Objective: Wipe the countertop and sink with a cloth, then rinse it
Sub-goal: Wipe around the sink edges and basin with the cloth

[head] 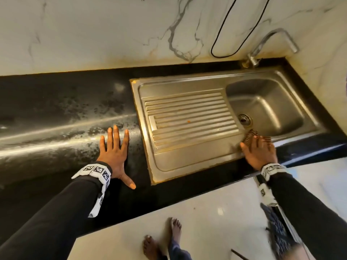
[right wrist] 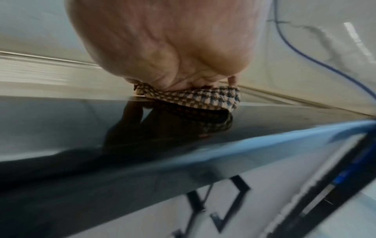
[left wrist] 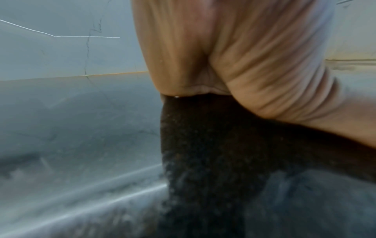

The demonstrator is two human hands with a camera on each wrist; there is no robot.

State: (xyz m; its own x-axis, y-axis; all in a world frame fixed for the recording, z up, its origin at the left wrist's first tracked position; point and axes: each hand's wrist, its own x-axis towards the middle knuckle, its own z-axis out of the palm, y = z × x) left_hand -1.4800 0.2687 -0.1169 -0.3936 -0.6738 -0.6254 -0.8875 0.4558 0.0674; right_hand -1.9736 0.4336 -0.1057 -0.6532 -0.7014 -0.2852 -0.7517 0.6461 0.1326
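Fingers (head: 115, 136) of left hand (head: 112, 158) straight and spread, flat on black countertop (head: 56, 109) just beside sink (head: 169, 162) left edge. Right hand (head: 261, 152) fingers splayed, pressing checked cloth (head: 248, 136) onto sink's front rim, between drainboard (head: 189, 117) and basin (head: 272, 109), near counter front edge.

A white marble wall (head: 93, 34) with grey veins runs along the back, stained yellowish at its foot. A black cable (head: 211, 49) hangs against it in a loop. Down on the pale floor (head: 206, 203) are two bare feet (head: 175, 229), with a dark patterned mat (head: 277, 231) off to the right.
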